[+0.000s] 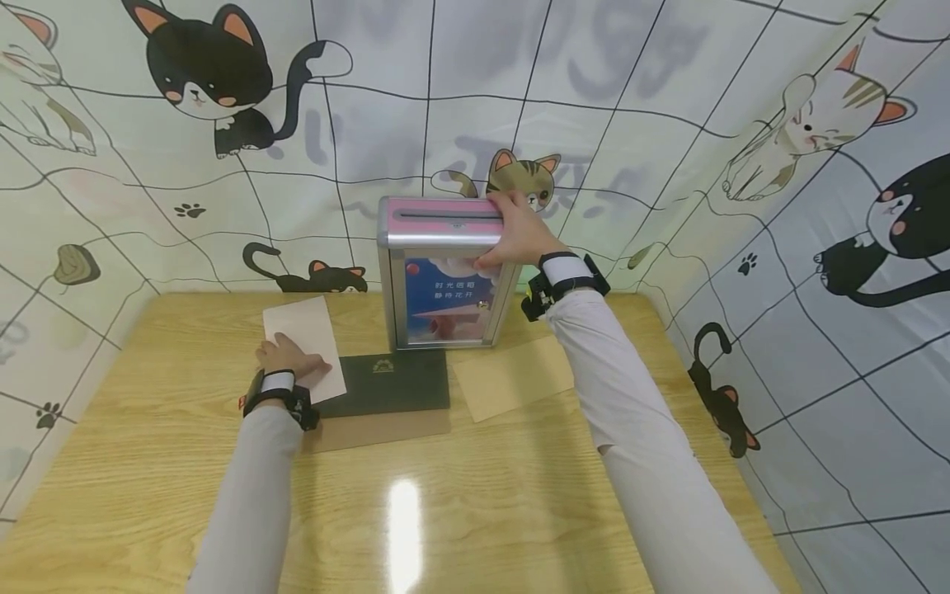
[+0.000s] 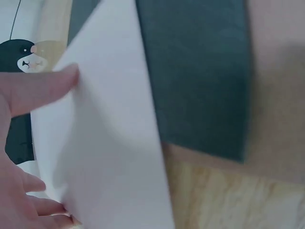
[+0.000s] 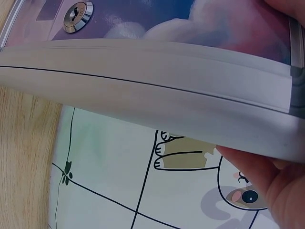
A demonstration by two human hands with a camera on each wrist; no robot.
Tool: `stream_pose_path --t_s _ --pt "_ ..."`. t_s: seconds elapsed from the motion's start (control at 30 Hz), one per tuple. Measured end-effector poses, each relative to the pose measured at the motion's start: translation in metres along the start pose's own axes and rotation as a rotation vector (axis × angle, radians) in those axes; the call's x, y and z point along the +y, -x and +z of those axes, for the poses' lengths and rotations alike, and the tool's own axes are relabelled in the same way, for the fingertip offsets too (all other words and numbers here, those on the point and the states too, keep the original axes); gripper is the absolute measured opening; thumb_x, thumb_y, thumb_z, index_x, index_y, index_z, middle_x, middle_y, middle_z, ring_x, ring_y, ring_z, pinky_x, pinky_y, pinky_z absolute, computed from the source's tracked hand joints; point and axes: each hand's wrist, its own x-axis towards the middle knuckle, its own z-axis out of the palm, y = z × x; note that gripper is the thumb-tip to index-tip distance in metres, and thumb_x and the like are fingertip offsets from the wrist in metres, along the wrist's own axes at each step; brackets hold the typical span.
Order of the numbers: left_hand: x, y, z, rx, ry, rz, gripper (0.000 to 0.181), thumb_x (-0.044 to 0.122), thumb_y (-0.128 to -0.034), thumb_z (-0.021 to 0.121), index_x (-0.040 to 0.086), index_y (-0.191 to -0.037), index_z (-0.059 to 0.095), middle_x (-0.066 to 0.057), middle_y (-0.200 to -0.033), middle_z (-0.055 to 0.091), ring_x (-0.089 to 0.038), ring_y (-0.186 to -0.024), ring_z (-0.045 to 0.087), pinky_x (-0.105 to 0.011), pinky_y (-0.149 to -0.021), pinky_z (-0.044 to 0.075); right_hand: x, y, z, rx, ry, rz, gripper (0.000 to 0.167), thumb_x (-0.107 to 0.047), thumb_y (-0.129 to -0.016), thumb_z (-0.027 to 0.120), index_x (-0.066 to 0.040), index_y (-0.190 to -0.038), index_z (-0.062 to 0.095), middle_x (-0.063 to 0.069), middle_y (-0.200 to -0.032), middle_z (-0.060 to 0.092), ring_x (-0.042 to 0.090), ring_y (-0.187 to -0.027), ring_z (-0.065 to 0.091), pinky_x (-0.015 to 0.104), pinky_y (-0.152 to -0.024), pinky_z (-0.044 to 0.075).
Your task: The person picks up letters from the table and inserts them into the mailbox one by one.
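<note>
A metal-framed letter box (image 1: 444,305) stands upright, with a pink top, a long slot and a blue printed front. My right hand (image 1: 523,231) grips its upper right corner, thumb on the front and fingers over the top. A small round lock (image 3: 78,16) shows on the front in the right wrist view. My left hand (image 1: 289,359) holds a white envelope (image 1: 304,318), its thumb (image 2: 45,88) on the upper face and the other fingers at the edge. The white envelope overlaps a dark green envelope (image 1: 393,388) with a gold emblem.
Under the green envelope lies a brown envelope (image 1: 378,433). A pale yellow envelope (image 1: 512,379) lies right of it, in front of the box. The wooden table (image 1: 460,511) meets a cat-printed cloth wall (image 1: 386,132) behind and at both sides.
</note>
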Motion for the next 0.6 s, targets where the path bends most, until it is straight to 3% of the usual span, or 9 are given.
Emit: stream_pose_path --t_s 0.23,0.43,0.6 --pt "0.0005 -0.0026 -0.0027 0.012 -0.021 0.007 0.096 0.038 -0.0718 0.061 -0.026 -0.126 0.015 -0.049 -0.121 0.027 -0.055 -0.116 0.028 -0.056 -0.098 0.028 0.0001 0.0 -0.0009 0.001 0.005 -0.003 0.107 -0.035 -0.053 0.083 -0.012 -0.141 0.026 0.014 -0.134 0.028 0.028 -0.109 0.042 0.041 -0.092 0.041" --pt "-0.0056 -0.0074 -0.0018 0.024 0.032 -0.049 0.104 0.042 -0.066 0.07 -0.026 -0.125 0.018 -0.045 -0.119 0.032 -0.052 -0.111 0.034 -0.056 -0.093 0.035 0.0 0.0001 -0.0004 -0.001 0.005 -0.005 0.107 -0.035 -0.053 0.083 -0.012 -0.141 0.027 0.014 -0.134 0.029 0.028 -0.109 0.043 0.041 -0.092 0.041" --pt "-0.0069 -0.0075 -0.0049 -0.007 -0.012 -0.09 0.115 0.049 -0.0644 0.071 -0.026 -0.128 0.013 -0.046 -0.123 0.029 -0.054 -0.114 0.031 -0.058 -0.093 0.032 0.0001 0.0001 0.0 0.002 0.003 -0.006 0.108 -0.035 -0.053 0.083 -0.012 -0.141 0.027 0.014 -0.134 0.029 0.027 -0.109 0.043 0.041 -0.092 0.041"
